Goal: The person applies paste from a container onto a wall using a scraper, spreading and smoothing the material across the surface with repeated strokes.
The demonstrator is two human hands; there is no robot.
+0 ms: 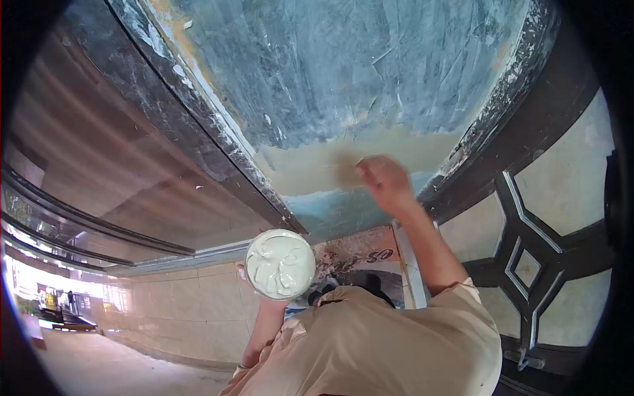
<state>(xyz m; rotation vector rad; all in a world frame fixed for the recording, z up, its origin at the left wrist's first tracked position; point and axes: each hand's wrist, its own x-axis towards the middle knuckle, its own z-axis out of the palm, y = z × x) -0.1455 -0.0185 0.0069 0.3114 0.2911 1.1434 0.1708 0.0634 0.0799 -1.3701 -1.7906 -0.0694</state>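
Note:
My left hand [242, 271] is wrapped round a round tub [281, 264], mostly hidden beneath it. White, creamy paste with swirled ridges fills the tub to near its rim. At the lower part of the wall panel, my right hand [386, 181] is closed, with its fingers bent and smeared by motion. A brownish blur lies just left of these fingers, so what they hold cannot be made out. The panel [330, 66] is streaky blue-grey above, with a smooth beige band [297, 168] across it beside my right hand. Below the band, the surface is bluish again.
Dark frames edge the panel, the left one [198, 125] spotted with white. A brown glossy pane [119, 145] stands to the left. On the right is a dark patterned door [528, 264] with a latch. A printed mat [356, 254] lies at my feet.

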